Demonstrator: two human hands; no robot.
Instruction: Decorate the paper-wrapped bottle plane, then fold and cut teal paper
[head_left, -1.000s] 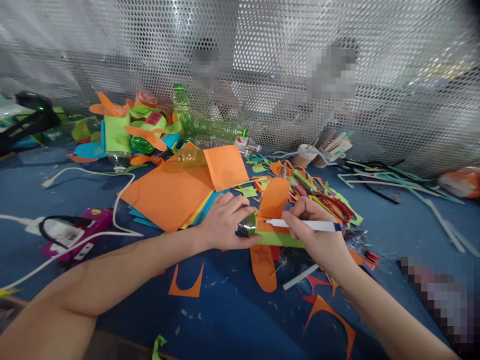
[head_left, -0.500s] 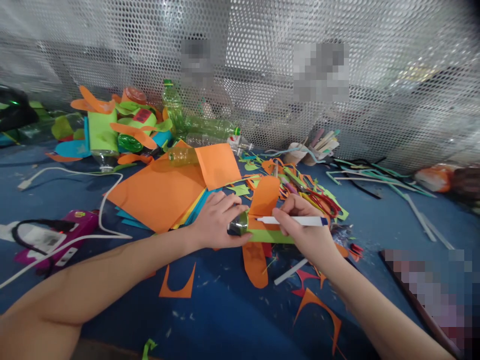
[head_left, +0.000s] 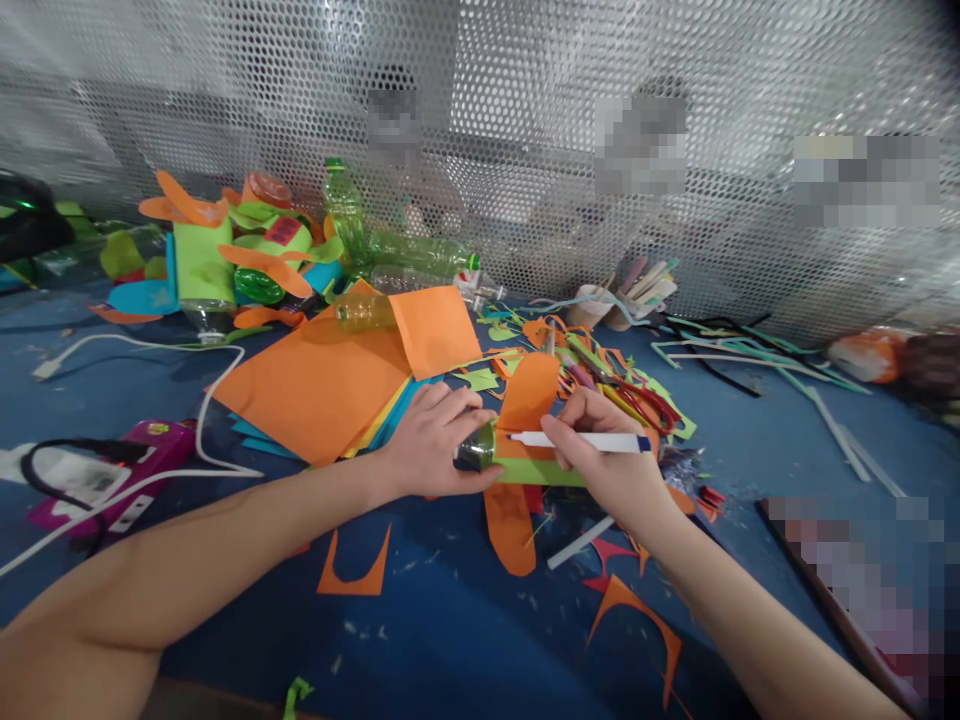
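Note:
My left hand (head_left: 435, 440) is wrapped around the dark green end of a plastic bottle (head_left: 477, 449), which lies on its side. Light green paper (head_left: 536, 472) covers the bottle's body, and a rounded orange paper wing (head_left: 531, 390) sticks out on the far side. Another orange piece (head_left: 512, 535) extends on the near side. Pinched in my right hand (head_left: 600, 450) is a white marker (head_left: 577, 440) with a dark blue end. Its tip points left and is at the orange paper near the bottle; whether it touches is too small to tell.
Large orange sheets (head_left: 322, 380) lie left of the bottle, over blue and yellow ones. Red-handled scissors (head_left: 652, 408) rest among paper scraps. Decorated bottles (head_left: 204, 260) stand back left. A purple box with cables (head_left: 150, 470) lies left, and a perforated metal screen (head_left: 525, 120) rises behind.
The marker and my right hand have shifted very slightly left. My left hand and the bottle stay in place.

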